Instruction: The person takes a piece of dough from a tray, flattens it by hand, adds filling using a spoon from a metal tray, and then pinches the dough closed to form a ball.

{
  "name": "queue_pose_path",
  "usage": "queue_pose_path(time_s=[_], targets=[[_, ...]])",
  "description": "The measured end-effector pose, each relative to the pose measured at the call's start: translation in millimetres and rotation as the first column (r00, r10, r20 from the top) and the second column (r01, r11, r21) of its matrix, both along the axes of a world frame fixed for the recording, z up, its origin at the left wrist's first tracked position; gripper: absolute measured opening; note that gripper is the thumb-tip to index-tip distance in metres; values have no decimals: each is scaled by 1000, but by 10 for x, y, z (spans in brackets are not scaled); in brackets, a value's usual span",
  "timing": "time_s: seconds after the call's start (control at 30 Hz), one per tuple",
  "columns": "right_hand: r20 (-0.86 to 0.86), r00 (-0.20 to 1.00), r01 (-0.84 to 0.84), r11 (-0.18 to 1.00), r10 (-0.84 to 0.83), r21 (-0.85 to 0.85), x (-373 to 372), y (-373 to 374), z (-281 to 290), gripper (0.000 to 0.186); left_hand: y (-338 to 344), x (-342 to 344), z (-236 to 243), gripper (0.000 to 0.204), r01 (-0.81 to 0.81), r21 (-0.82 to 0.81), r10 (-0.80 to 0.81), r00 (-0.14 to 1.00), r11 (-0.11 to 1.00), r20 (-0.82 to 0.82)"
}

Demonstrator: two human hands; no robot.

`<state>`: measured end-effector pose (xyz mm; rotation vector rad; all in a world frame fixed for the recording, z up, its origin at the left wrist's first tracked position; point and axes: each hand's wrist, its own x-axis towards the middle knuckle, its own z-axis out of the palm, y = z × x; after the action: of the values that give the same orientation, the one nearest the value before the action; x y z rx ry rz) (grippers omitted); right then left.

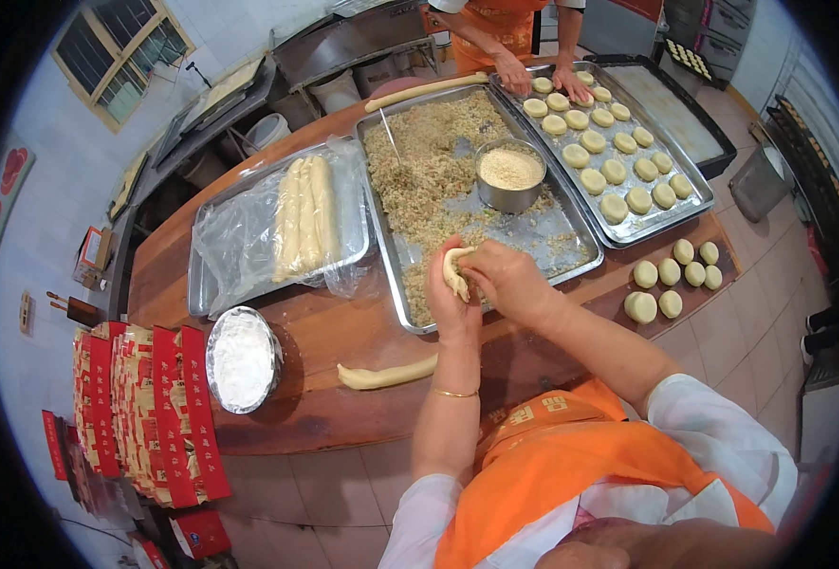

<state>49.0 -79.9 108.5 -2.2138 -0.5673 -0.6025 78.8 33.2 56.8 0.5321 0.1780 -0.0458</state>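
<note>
In the left hand [448, 311] sits dough [453, 275]; right hand [507, 277] touching it.

Glossy wood tabletop [320, 341], shiny metal tray [563, 224], crinkled plastic sheet [239, 247], smooth dough [453, 275] (the filling [419, 156] rough, crumbly).

Bright, fairly even indoor light; the window [120, 57] is dark. Glare whitens the plastic sheet [237, 237]; soft shadow edges the powder bowl [276, 368] on the surface [291, 417]. The central dough piece [453, 275] looks fairly sharp. Fisheye distortion bends edges near the black rim.
</note>
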Motion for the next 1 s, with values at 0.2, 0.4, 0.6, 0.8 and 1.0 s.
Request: queue_pose_path(time_s=[0.2, 0.4, 0.6, 0.8, 1.0], targets=[[-250, 954, -82, 948, 164, 309, 75, -105, 190, 48, -75, -68, 113, 36, -29, -229, 8, 996, 973, -91], [-368, 878, -121, 887, 305, 446, -1, -6, -101, 42, -197, -83, 167, 36, -67, -245, 19, 981, 967, -195], [-444, 760, -119, 774, 474, 622, 179, -71, -169, 37, -139, 41, -74, 38, 13, -407, -97, 978, 913, -185], [344, 937, 129, 976, -63, -174, 426, -278, -215, 37, -266, -33, 365, 32, -168, -505, -10, 944, 847, -331], [21, 999, 38, 994, -40, 105, 420, -418, -40, 40, -116, 20, 14, 25, -70, -420, -5, 984, 905, -176]])
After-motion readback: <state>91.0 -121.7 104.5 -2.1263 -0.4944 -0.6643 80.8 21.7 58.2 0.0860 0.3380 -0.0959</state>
